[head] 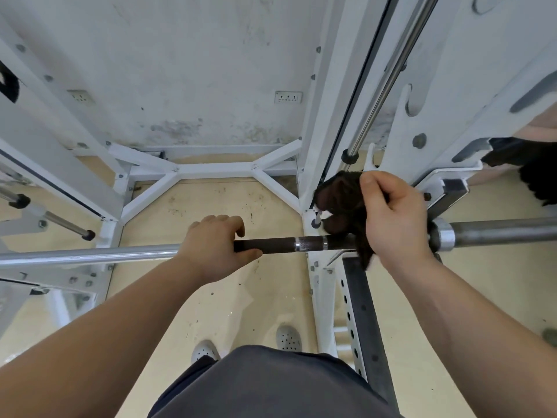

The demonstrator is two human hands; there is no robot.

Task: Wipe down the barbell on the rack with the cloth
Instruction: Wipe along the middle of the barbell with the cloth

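Two bare hands were on the job, seen from the single head camera looking down. One barbell [280,245] lay across the white rack [327,285], running left to right, with a shiny silver stretch on the left, a dark knurled part in the middle and a grey sleeve off to the right. The left hand [212,247] was wrapped round the bar right where silver met dark, fingers curled over the top and thumb tucked under, so a full closed grip on it. The right hand [394,218] was fisted tight on one dark brown cloth [342,203], bunched up and pressed against the bar just inside the collar, with a tail of cloth hanging below the bar. Two light perforated shoes [288,337] showed down on the pale floor [211,297], near the dark shorts [271,384]. Two wall sockets [288,97] sat on the scuffed white wall behind, well apart from each other. One chrome guide rod [388,76] ran up the right upright.
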